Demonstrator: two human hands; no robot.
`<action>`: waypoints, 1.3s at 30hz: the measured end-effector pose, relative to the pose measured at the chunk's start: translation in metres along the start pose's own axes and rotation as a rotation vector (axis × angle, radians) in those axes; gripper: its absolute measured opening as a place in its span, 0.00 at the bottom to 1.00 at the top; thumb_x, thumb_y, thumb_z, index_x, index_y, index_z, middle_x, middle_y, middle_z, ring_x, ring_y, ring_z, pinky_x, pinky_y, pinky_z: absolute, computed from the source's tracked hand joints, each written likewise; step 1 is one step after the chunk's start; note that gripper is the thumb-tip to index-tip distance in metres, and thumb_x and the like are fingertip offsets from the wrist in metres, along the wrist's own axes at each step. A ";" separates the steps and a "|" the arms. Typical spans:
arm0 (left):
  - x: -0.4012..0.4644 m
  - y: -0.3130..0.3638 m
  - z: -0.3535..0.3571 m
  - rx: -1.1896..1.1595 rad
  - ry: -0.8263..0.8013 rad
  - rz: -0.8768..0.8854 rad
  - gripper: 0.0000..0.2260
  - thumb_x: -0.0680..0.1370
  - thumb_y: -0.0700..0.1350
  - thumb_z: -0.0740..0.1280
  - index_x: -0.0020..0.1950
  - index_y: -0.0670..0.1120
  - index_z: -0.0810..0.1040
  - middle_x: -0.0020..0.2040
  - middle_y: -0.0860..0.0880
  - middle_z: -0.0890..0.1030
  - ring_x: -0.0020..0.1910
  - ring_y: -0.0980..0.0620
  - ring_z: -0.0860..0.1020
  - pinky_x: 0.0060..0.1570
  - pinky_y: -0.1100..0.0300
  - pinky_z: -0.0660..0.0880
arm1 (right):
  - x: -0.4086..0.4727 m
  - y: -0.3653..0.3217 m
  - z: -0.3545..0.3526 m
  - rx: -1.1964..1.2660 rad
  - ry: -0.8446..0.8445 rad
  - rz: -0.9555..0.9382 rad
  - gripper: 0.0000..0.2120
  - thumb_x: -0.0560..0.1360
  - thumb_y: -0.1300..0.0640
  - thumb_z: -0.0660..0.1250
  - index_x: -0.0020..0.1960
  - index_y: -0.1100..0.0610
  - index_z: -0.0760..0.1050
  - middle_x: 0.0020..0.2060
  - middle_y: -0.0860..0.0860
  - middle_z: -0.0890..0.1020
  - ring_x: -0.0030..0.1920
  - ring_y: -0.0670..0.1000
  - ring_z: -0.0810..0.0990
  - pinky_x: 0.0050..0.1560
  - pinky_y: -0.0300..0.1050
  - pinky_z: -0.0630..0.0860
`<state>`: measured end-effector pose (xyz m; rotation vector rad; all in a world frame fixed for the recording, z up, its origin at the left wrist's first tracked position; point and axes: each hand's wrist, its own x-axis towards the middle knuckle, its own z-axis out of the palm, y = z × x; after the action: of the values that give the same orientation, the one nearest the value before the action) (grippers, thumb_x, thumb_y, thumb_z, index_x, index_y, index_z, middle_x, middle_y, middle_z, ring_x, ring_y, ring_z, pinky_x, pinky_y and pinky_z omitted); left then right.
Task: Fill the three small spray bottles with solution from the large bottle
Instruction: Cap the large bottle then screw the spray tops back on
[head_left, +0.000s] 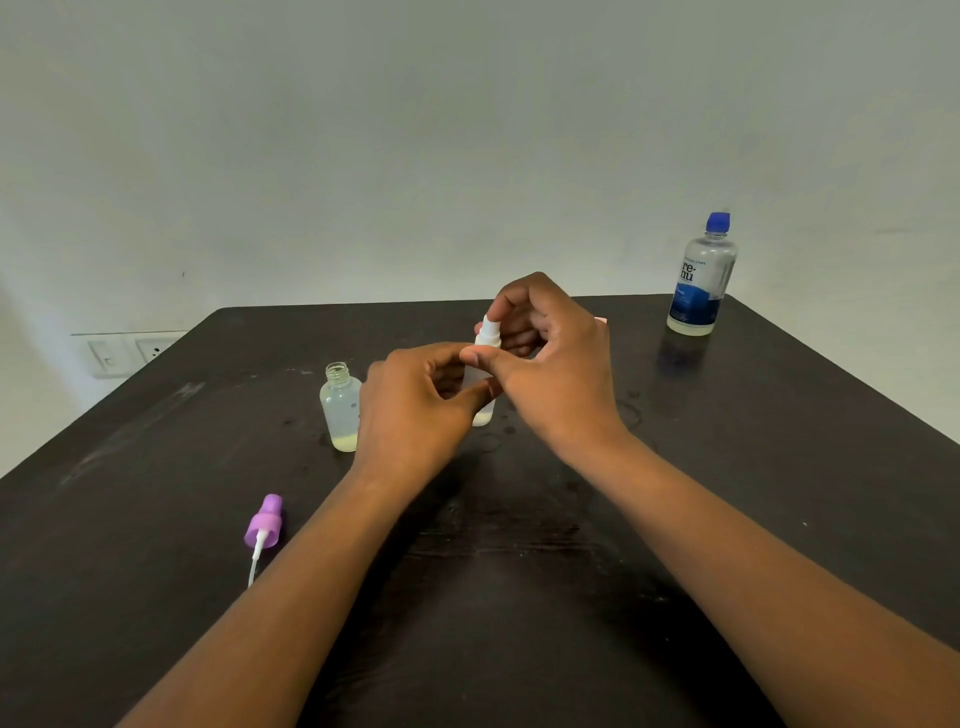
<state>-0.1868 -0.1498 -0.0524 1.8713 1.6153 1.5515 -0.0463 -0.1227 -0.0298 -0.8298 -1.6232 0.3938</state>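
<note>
— Standing where, the big things first?

— The dark table (727, 493) carries all; the large bottle (702, 278), blue-capped, stands at its far right corner.

— And your hands?

— My left hand (415, 410) grips a small white spray bottle (484, 415) at centre, upright; my right hand (550, 364) pinches its nozzle (489, 330).

— Smaller still?

— An uncapped clear bottle (340, 408) just left; a purple spray cap (266, 522) lying nearer me.
</note>
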 end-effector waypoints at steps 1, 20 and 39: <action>0.000 0.000 0.000 -0.001 -0.008 0.010 0.13 0.75 0.47 0.80 0.57 0.58 0.88 0.46 0.60 0.88 0.48 0.63 0.85 0.53 0.49 0.85 | -0.001 0.000 0.000 -0.043 0.024 -0.019 0.18 0.67 0.61 0.83 0.48 0.52 0.76 0.38 0.45 0.82 0.41 0.45 0.83 0.45 0.28 0.77; 0.001 0.001 0.001 -0.040 -0.080 0.003 0.14 0.79 0.45 0.76 0.65 0.52 0.85 0.52 0.56 0.88 0.53 0.58 0.86 0.57 0.45 0.83 | 0.001 0.000 0.001 0.196 -0.074 0.065 0.17 0.73 0.75 0.71 0.53 0.55 0.83 0.48 0.49 0.88 0.52 0.47 0.87 0.56 0.47 0.84; 0.006 -0.009 0.005 -0.083 -0.149 -0.019 0.07 0.82 0.43 0.71 0.59 0.51 0.84 0.49 0.45 0.87 0.52 0.41 0.85 0.54 0.35 0.80 | 0.002 0.007 0.003 0.200 -0.217 0.121 0.22 0.79 0.72 0.67 0.65 0.49 0.80 0.57 0.47 0.87 0.63 0.43 0.83 0.65 0.50 0.80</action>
<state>-0.1895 -0.1389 -0.0577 1.8737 1.4782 1.4123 -0.0475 -0.1160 -0.0340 -0.7548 -1.7033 0.7414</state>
